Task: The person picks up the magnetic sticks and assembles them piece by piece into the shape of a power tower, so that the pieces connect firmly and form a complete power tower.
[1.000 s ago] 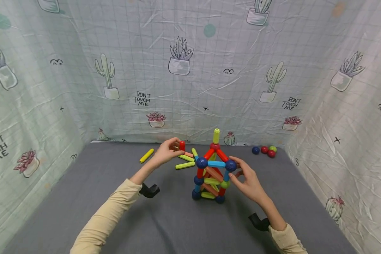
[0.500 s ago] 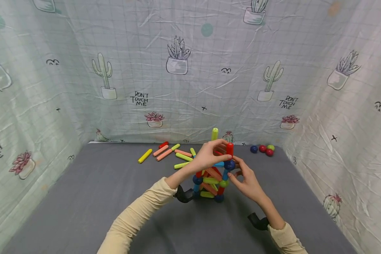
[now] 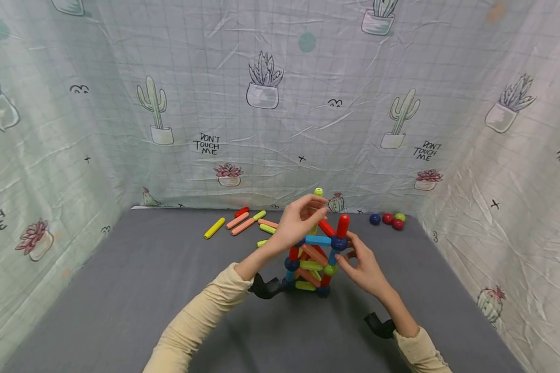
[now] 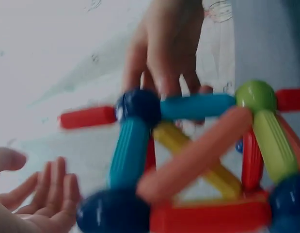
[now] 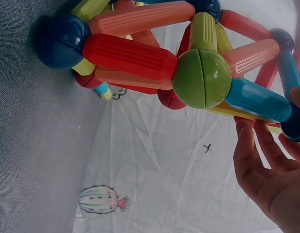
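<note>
A tower of coloured magnetic rods and balls [image 3: 310, 265] stands on the table. At its top right corner, a red rod [image 3: 343, 226] stands upright on a dark blue ball [image 3: 339, 243]. My left hand [image 3: 295, 221] hovers at the tower's upper left, fingers loosely bent and holding nothing; it covers part of the top. In the left wrist view this hand [image 4: 40, 206] is apart from the red rod's tip. My right hand [image 3: 365, 265] grips the corner around the dark blue ball, its fingers behind the blue rod [image 5: 259, 100] just below.
Loose rods, among them a yellow rod [image 3: 214, 228] and an orange rod [image 3: 242, 226], lie left of and behind the tower. Several balls [image 3: 388, 218] sit at the back right. A printed cloth [image 3: 280, 129] hangs behind the grey table [image 3: 135, 290].
My left hand carried the red rod from the left onto the corner ball, let go of it and drew back left. My right hand has stayed at the corner.
</note>
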`<act>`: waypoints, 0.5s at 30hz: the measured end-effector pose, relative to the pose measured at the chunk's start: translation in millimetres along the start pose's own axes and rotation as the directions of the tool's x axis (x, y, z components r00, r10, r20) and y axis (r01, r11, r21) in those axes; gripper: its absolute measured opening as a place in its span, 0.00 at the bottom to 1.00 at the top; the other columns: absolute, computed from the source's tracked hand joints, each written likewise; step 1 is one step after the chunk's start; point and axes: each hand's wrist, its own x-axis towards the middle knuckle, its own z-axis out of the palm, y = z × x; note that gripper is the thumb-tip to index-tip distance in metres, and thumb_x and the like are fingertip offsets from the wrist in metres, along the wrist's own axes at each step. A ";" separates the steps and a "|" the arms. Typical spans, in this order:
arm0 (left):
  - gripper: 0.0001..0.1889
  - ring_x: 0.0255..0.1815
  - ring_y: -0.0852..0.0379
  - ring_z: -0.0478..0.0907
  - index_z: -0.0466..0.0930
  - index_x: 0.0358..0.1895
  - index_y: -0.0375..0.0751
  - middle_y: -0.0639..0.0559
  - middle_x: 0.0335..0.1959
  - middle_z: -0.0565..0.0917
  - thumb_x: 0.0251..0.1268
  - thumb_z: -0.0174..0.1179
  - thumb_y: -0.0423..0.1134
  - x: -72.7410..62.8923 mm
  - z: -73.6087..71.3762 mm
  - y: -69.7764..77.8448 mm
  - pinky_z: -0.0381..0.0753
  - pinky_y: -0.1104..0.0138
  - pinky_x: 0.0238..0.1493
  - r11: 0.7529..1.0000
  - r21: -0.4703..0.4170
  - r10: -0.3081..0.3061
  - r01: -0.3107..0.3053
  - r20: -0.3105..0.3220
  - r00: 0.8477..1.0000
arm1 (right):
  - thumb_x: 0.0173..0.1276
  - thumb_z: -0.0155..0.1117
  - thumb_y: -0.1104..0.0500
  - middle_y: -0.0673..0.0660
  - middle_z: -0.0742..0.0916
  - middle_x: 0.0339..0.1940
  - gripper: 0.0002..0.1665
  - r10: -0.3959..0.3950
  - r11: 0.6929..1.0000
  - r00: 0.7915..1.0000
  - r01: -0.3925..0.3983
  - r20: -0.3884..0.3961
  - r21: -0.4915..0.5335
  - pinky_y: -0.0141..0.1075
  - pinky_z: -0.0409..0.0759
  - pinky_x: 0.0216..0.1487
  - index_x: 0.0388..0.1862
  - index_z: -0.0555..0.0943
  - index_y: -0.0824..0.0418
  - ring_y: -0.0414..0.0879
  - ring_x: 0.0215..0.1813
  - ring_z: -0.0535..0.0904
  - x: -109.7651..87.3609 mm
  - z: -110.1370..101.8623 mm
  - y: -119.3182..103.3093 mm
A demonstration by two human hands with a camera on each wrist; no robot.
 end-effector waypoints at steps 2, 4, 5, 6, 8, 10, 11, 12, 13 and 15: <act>0.13 0.38 0.41 0.79 0.72 0.49 0.31 0.34 0.41 0.79 0.65 0.49 0.35 -2.8 -12.1 -5.7 0.79 0.62 0.39 0.998 -0.063 0.011 -0.017 -0.094 0.996 | 0.58 0.60 0.65 0.60 0.78 0.47 0.30 -0.011 1.000 1.000 0.011 -0.007 -0.005 0.29 0.77 0.31 0.60 0.64 0.65 0.38 0.40 0.75 -0.7 0.8 1.2; 0.12 0.37 0.39 0.78 0.72 0.47 0.29 0.31 0.40 0.78 0.65 0.48 0.34 -6.0 -25.2 -17.4 0.80 0.58 0.38 0.995 -0.094 0.002 -0.020 -0.183 0.983 | 0.58 0.60 0.64 0.60 0.79 0.46 0.30 -0.004 1.000 1.000 0.004 -0.006 -0.004 0.28 0.77 0.31 0.60 0.64 0.65 0.36 0.40 0.75 -1.2 0.9 1.0; 0.12 0.36 0.39 0.79 0.73 0.46 0.30 0.32 0.39 0.79 0.65 0.49 0.34 -7.4 -32.0 -25.8 0.80 0.59 0.37 0.996 -0.091 -0.014 -0.007 -0.225 0.974 | 0.59 0.60 0.64 0.60 0.79 0.46 0.30 -0.002 1.000 1.000 0.002 -0.003 -0.003 0.28 0.77 0.31 0.60 0.64 0.64 0.37 0.40 0.75 -1.5 0.7 1.0; 0.11 0.35 0.40 0.79 0.73 0.46 0.30 0.32 0.38 0.79 0.65 0.49 0.34 -9.0 -38.8 -35.0 0.80 0.60 0.36 0.998 -0.069 -0.027 0.010 -0.260 0.965 | 0.59 0.60 0.64 0.60 0.79 0.46 0.30 0.002 1.000 1.000 -0.002 -0.001 0.000 0.28 0.77 0.31 0.60 0.64 0.64 0.37 0.40 0.75 -1.6 0.6 0.4; 0.10 0.34 0.42 0.79 0.74 0.45 0.31 0.34 0.37 0.80 0.65 0.49 0.33 -11.9 -52.7 -57.4 0.80 0.63 0.34 0.999 0.007 -0.044 0.049 -0.316 0.948 | 0.58 0.60 0.65 0.59 0.79 0.47 0.30 0.024 1.000 1.000 -0.024 0.008 0.003 0.28 0.78 0.32 0.60 0.64 0.64 0.40 0.40 0.76 -1.8 -0.1 -0.9; 0.10 0.33 0.44 0.79 0.75 0.44 0.32 0.36 0.36 0.81 0.64 0.49 0.33 -14.8 -66.9 -82.7 0.79 0.63 0.34 0.987 0.121 -0.054 0.104 -0.361 0.931 | 0.58 0.60 0.67 0.59 0.79 0.47 0.30 0.033 0.999 0.999 -0.033 0.012 0.000 0.28 0.78 0.32 0.60 0.64 0.64 0.44 0.40 0.76 -1.6 -0.6 -2.6; 0.10 0.33 0.45 0.80 0.75 0.43 0.32 0.37 0.35 0.81 0.64 0.49 0.32 -16.6 -74.1 -95.7 0.79 0.63 0.33 0.973 0.189 -0.054 0.135 -0.381 0.923 | 0.57 0.60 0.68 0.59 0.79 0.46 0.30 0.033 0.999 0.999 -0.033 0.011 -0.005 0.29 0.78 0.32 0.60 0.64 0.64 0.46 0.39 0.76 -1.5 -0.8 -3.3; 0.10 0.33 0.45 0.79 0.75 0.43 0.32 0.37 0.35 0.81 0.63 0.48 0.32 -18.5 -81.4 -108.9 0.79 0.62 0.34 0.954 0.252 -0.054 0.164 -0.393 0.918 | 0.57 0.60 0.69 0.60 0.79 0.46 0.31 0.034 0.999 0.999 -0.034 0.009 -0.009 0.28 0.77 0.32 0.59 0.64 0.65 0.47 0.39 0.76 -1.4 -0.7 -4.3; 0.10 0.34 0.46 0.79 0.75 0.42 0.32 0.37 0.35 0.81 0.63 0.48 0.31 -20.6 -88.7 -121.6 0.79 0.61 0.35 0.930 0.309 -0.062 0.200 -0.403 0.913 | 0.56 0.61 0.70 0.60 0.80 0.46 0.31 0.034 0.999 0.999 -0.034 0.008 -0.017 0.28 0.77 0.32 0.59 0.64 0.65 0.48 0.39 0.76 -1.4 -0.6 -5.2; 0.10 0.35 0.46 0.78 0.76 0.42 0.32 0.38 0.35 0.79 0.62 0.47 0.31 -25.7 -102.2 -144.6 0.77 0.59 0.36 0.866 0.418 -0.088 0.276 -0.415 0.905 | 0.55 0.61 0.71 0.61 0.80 0.45 0.31 0.029 0.999 1.000 -0.029 0.003 -0.026 0.28 0.77 0.31 0.59 0.65 0.67 0.50 0.38 0.76 -1.2 -0.4 -8.4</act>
